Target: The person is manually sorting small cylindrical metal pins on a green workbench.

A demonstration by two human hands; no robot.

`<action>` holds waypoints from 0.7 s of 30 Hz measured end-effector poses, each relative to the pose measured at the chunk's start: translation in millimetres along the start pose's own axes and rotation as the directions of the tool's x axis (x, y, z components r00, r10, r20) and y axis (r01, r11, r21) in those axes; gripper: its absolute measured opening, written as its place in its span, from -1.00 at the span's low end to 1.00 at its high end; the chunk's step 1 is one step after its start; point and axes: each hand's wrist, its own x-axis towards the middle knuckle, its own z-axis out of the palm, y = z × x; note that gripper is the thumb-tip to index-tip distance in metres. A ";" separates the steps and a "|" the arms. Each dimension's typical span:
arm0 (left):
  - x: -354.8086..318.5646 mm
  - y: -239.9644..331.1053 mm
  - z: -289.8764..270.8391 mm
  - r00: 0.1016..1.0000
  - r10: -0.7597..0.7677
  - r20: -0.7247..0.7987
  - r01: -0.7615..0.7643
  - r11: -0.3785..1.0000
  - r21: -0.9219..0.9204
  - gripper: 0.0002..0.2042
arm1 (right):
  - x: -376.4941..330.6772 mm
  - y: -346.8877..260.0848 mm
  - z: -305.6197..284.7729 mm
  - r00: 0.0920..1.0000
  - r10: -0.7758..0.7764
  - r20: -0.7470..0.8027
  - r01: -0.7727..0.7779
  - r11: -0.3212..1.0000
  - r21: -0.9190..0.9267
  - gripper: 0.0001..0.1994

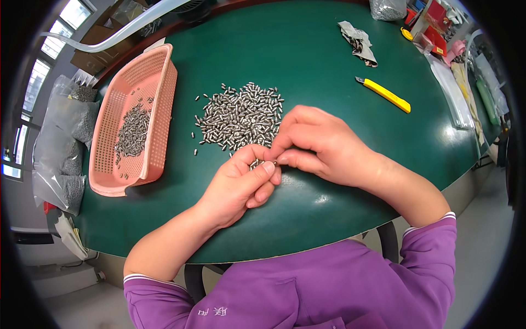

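Metal pins (241, 116) heaped just beyond both hands; left hand (241, 183) and right hand (320, 142) pinch one pin (275, 162) — a slip could drop it into the heap.

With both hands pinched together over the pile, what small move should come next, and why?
Probably carry the small metal piece, pinched between the left hand and right hand, left into the pink basket, since finished-looking pieces already lie there, apart from the loose pile.

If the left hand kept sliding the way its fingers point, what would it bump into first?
The left hand points up and right, straight at the right hand, and their fingertips already meet over a small metal piece. So it would probably bump into the right hand first.
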 end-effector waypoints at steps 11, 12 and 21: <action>0.5 3.6 -1.6 0.999 -0.020 -0.033 0.018 0.996 -0.082 -0.80 | -4.1 17.1 1.3 0.997 0.009 0.072 0.013 0.953 -0.301 -0.90; 0.2 3.7 -2.1 0.999 -0.020 -0.033 0.017 0.996 -0.082 -0.80 | -4.2 17.4 1.6 0.997 -0.008 0.070 0.030 0.949 -0.314 -0.90; 0.0 2.9 0.2 0.999 0.028 -0.019 -0.029 0.996 -0.089 -0.79 | 1.2 7.8 -0.7 0.992 0.126 0.025 -0.125 0.992 -0.035 -0.91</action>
